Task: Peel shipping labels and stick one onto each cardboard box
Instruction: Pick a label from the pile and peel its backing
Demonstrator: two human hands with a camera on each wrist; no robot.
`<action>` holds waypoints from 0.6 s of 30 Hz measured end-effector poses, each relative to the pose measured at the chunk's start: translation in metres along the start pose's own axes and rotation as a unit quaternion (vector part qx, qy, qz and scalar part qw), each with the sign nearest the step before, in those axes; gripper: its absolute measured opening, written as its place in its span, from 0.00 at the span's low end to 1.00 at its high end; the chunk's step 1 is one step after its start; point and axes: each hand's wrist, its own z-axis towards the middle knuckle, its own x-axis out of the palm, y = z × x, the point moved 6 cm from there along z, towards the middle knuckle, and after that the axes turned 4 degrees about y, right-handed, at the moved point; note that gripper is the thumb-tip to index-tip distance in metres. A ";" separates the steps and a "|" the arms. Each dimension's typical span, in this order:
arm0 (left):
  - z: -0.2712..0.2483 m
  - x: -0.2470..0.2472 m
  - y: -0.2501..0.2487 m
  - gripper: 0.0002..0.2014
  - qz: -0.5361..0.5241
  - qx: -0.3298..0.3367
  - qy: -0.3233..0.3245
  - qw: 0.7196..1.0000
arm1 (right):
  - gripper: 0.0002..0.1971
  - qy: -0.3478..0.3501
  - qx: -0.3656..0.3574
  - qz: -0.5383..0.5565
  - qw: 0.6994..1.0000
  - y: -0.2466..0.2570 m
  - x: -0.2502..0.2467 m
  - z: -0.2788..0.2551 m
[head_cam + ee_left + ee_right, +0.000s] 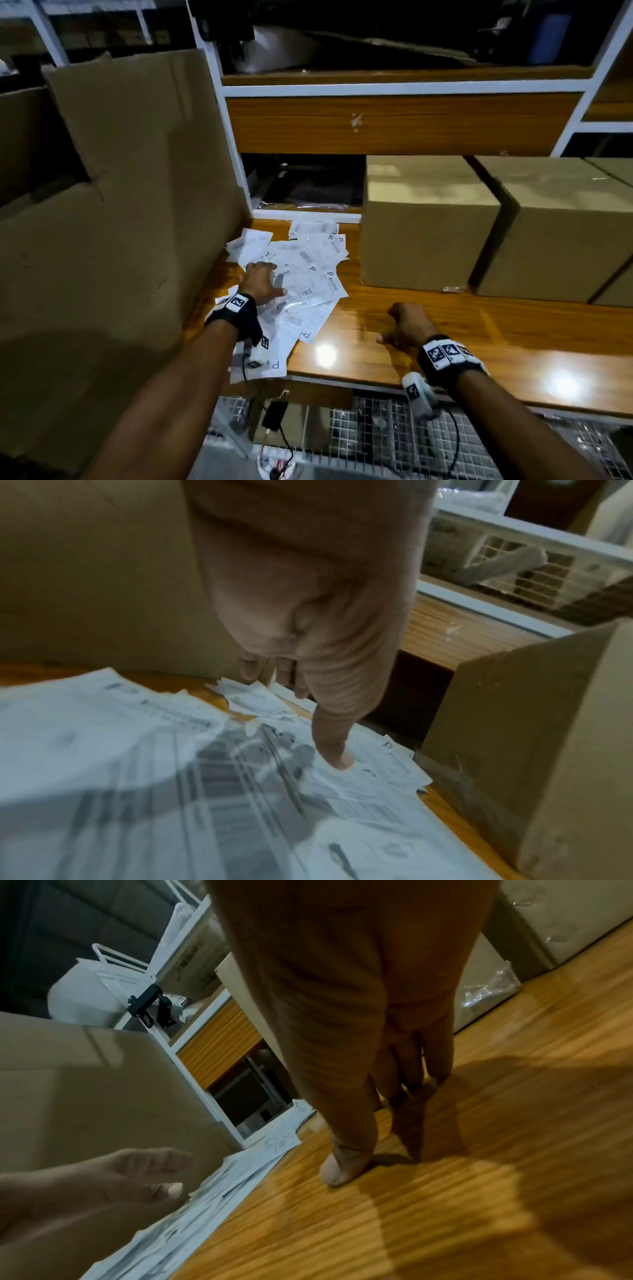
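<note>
A loose pile of white shipping labels [310,274] [137,750] [236,1175] lies on the left part of the wooden table [479,329]. My left hand [269,279] [301,715] rests on the pile with its fingers spread, the thumb [334,750] pressing a sheet. It grips nothing. My right hand [388,325] [380,1126] is empty, with its thumb tip and fingertips [435,1066] touching bare wood right of the pile. A closed cardboard box [424,222] stands behind the right hand, a second box [555,236] to its right.
A tall flattened cardboard sheet [120,205] leans against the table's left side, close to the pile. A white-framed shelf with a wood panel [394,123] rises behind the boxes. Wire mesh [376,435] and cables hang below the front edge. A plastic scrap [454,288] lies by the near box.
</note>
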 end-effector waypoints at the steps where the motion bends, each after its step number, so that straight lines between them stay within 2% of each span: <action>1: 0.005 0.001 -0.004 0.37 0.025 0.025 0.017 0.999 | 0.39 0.003 0.000 -0.001 1.000 0.001 0.000 0.000; 3: 0.016 0.003 -0.014 0.38 0.087 0.078 0.062 0.991 | 0.41 -0.001 0.006 -0.021 1.000 0.002 -0.004 -0.003; 6: 0.029 0.012 -0.028 0.46 0.153 0.139 0.140 0.968 | 0.42 -0.016 0.000 -0.039 0.999 0.002 -0.005 -0.003; 9: 0.042 0.020 -0.030 0.54 0.212 0.157 0.192 0.945 | 0.41 -0.027 -0.005 -0.049 0.998 0.002 -0.006 -0.005; 11: 0.049 0.023 -0.031 0.57 0.214 0.153 0.198 0.944 | 0.41 -0.041 -0.012 -0.056 0.998 0.001 -0.007 -0.008; 13: 0.058 0.021 -0.032 0.57 0.151 0.110 0.162 0.969 | 0.41 -0.052 -0.020 -0.058 0.997 -0.001 -0.006 -0.008; 15: 0.064 0.011 -0.020 0.51 0.052 -0.002 0.066 0.996 | 0.42 -0.060 -0.028 -0.062 0.996 -0.001 -0.006 -0.010; 16: 0.064 0.007 -0.009 0.49 0.015 -0.075 0.024 0.997 | 0.42 -0.063 -0.029 -0.065 0.995 -0.003 -0.006 -0.009; 18: 0.058 0.009 0.013 0.55 -0.061 -0.186 -0.001 0.981 | 0.43 -0.065 -0.031 -0.066 0.995 -0.002 -0.006 -0.009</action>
